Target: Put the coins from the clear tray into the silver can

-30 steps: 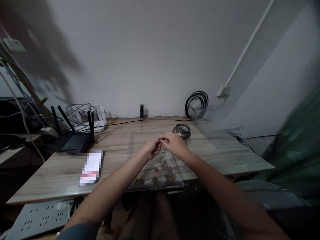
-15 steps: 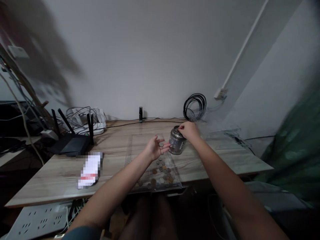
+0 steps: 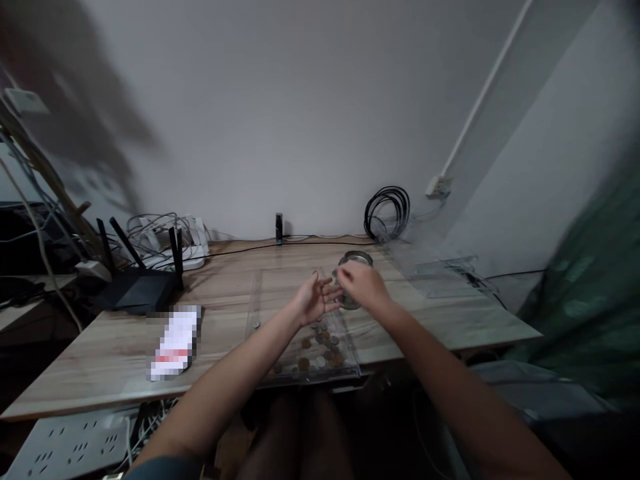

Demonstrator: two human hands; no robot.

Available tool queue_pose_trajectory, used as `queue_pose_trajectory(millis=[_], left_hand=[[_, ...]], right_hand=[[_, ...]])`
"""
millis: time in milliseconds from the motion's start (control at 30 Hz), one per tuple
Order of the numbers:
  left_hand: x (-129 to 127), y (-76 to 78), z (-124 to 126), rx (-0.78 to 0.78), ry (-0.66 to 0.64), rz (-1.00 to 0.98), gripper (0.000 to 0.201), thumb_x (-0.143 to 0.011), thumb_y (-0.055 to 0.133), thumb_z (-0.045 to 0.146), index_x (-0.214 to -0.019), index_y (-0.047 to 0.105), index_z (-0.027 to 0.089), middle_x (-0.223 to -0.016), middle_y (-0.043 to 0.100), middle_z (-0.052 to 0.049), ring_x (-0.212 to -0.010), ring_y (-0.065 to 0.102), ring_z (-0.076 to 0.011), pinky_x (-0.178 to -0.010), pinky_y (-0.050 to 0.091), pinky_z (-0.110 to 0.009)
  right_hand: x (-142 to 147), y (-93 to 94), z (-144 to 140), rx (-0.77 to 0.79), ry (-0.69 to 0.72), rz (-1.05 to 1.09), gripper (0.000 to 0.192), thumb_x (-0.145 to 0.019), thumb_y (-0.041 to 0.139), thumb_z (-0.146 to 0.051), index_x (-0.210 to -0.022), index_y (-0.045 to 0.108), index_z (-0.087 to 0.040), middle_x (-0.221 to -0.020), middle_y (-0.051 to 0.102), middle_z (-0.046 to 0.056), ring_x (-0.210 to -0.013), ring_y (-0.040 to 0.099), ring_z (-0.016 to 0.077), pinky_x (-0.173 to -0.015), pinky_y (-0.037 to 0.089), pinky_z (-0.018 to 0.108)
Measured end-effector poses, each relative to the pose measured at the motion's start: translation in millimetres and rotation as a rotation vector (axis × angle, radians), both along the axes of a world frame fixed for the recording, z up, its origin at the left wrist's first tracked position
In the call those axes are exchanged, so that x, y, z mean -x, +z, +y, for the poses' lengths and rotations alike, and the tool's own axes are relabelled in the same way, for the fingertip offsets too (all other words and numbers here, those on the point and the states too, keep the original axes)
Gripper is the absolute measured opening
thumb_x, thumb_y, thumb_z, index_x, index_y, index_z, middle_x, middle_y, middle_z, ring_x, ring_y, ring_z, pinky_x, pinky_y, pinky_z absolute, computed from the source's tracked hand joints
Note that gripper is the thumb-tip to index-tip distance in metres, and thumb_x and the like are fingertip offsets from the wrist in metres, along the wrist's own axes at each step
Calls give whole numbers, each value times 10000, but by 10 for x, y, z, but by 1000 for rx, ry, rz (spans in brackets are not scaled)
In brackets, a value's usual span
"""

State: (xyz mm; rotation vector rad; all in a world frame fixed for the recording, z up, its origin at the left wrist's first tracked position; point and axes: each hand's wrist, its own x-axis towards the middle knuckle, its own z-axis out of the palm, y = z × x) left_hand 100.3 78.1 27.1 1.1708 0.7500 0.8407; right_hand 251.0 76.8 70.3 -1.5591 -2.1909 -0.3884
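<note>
My left hand point(image 3: 315, 301) is held palm up over a clear plastic tray point(image 3: 278, 283), its fingers stretched out and apart. Any coin lying on that palm is too small to make out. Close by the left fingertips, my right hand point(image 3: 364, 283) has its thumb and fingers pinched together. What they pinch, if anything, does not show clearly. Behind the right hand stands a round glass jar with a metal lid point(image 3: 358, 257), partly hidden by that hand. Several silver and brassy coins point(image 3: 321, 361) are spread across the near right part of the tray.
A black router point(image 3: 143, 290) with upright antennas sits at the left, by tangled white cables. A blurred white paper item point(image 3: 173, 343) lies in front. At the back are a small dark bottle point(image 3: 279, 229) and coiled black cable point(image 3: 387, 213); clear plastic point(image 3: 440, 267) lies right.
My right hand has come down and left from the jar's lid to beside the left fingertips. My left hand stays nearly in place, palm up. The view has shifted slightly.
</note>
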Motion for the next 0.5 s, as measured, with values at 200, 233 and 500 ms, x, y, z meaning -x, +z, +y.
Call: queue_pose_trajectory(millis=[200, 233, 500], left_hand=[[335, -314, 236, -633, 95, 1165, 296, -688, 578, 243, -959, 596, 123, -1086, 528, -142, -1014, 518, -241, -865, 391, -320], [398, -359, 257, -677, 57, 1307, 314, -679, 582, 239, -971, 592, 126, -1074, 529, -145, -971, 542, -238, -830, 411, -316], [541, -500, 352, -751, -74, 1392, 258, -754, 481, 212, -995, 561, 168, -1025, 566, -92, -860, 574, -164, -738, 428, -241]], right_hand=[[-316, 210, 540, 110, -401, -92, 320, -803, 407, -313, -847, 674, -142, -854, 652, 121, -776, 578, 202, -622, 361, 266], [-331, 210, 582, 134, -411, -118, 316, -796, 416, -313, -850, 674, -141, -858, 652, 126, -784, 581, 205, -627, 365, 269], [-172, 221, 412, 116, -355, -165, 336, -811, 414, -379, -904, 656, -165, -909, 640, 112, -811, 563, 200, -632, 357, 266]])
